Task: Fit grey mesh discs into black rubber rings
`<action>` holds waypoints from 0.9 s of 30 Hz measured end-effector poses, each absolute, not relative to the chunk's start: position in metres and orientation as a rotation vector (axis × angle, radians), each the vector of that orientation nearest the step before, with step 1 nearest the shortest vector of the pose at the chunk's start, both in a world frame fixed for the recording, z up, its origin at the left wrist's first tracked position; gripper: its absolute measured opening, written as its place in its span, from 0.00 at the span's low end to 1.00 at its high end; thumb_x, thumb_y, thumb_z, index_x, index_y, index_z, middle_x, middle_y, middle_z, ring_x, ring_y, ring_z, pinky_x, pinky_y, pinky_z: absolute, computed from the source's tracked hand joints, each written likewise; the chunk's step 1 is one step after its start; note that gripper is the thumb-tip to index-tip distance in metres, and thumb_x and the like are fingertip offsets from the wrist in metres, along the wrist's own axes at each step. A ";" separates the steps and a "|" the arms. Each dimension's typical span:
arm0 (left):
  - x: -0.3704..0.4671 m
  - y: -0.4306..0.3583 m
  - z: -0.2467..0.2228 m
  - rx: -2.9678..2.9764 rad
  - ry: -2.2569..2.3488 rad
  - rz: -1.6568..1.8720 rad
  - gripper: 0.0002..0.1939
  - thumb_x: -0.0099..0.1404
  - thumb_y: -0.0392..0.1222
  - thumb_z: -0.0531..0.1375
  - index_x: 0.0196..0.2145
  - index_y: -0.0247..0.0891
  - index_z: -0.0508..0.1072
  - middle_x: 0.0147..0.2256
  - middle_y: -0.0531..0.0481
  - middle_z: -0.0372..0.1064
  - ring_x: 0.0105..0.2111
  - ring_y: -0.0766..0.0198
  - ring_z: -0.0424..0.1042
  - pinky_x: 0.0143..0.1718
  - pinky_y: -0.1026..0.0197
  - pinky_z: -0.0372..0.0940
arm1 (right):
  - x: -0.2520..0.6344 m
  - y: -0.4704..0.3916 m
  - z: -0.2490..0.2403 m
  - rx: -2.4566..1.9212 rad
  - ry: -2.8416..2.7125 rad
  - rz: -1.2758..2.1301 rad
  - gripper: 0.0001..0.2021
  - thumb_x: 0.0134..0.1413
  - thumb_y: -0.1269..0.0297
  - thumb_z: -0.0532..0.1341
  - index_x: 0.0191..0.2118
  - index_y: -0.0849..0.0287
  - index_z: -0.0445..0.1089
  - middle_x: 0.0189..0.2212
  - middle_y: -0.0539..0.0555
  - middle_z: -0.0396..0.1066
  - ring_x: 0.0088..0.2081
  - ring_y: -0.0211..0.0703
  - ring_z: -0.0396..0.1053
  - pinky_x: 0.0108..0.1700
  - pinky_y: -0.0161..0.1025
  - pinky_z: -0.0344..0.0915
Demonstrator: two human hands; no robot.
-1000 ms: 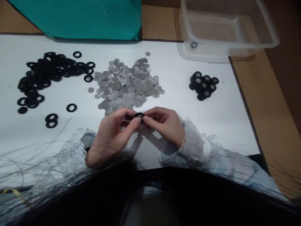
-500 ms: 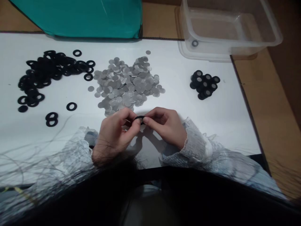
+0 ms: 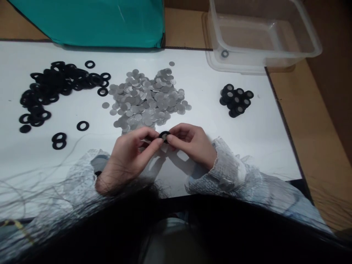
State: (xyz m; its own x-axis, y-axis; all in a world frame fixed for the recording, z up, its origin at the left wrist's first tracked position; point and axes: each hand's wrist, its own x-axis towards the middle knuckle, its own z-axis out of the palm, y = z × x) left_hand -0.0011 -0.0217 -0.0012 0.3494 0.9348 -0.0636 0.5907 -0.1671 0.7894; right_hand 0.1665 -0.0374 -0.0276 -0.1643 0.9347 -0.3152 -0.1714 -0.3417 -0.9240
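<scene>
My left hand (image 3: 132, 154) and my right hand (image 3: 192, 145) pinch a black ring (image 3: 164, 132) from both sides, just above the white tabletop. A grey disc (image 3: 164, 137) shows inside the ring. Right beyond my fingers spreads a heap of flat silver-grey discs (image 3: 148, 99). To the left lies a pile of black rings (image 3: 55, 82), with a loose ring (image 3: 83, 125) and two overlapping rings (image 3: 59, 140) nearer me. On the right, black rings with grey centres (image 3: 236, 99) are grouped in small stacks.
A teal box (image 3: 110, 25) stands at the back left. At the back right is a clear plastic tub (image 3: 261, 53), with a single ring (image 3: 224, 54) showing at its near left corner. Brown cardboard (image 3: 310, 110) borders the white surface (image 3: 264, 146).
The ring between my fingers has tilted, so its face and the grey centre show more. My left thumb has drawn back from the centre to the ring's edge. The whole view has shifted slightly.
</scene>
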 end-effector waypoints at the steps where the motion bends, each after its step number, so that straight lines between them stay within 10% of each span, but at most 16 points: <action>1: -0.001 -0.022 -0.002 1.897 1.329 0.577 0.06 0.60 0.44 0.58 0.29 0.40 0.71 0.25 0.54 0.72 0.23 0.66 0.69 0.25 0.66 0.65 | 0.167 -0.037 -0.028 -1.226 -1.018 1.663 0.14 0.40 0.58 0.70 0.28 0.60 0.67 0.24 0.48 0.70 0.25 0.34 0.67 0.29 0.35 0.67; 27: -0.003 -0.028 -0.004 1.911 1.265 0.789 0.02 0.60 0.39 0.58 0.32 0.42 0.71 0.28 0.54 0.72 0.29 0.64 0.71 0.31 0.63 0.69 | 0.168 -0.048 -0.015 -1.218 -1.250 1.379 0.07 0.47 0.62 0.68 0.26 0.58 0.74 0.23 0.48 0.74 0.27 0.36 0.70 0.33 0.36 0.67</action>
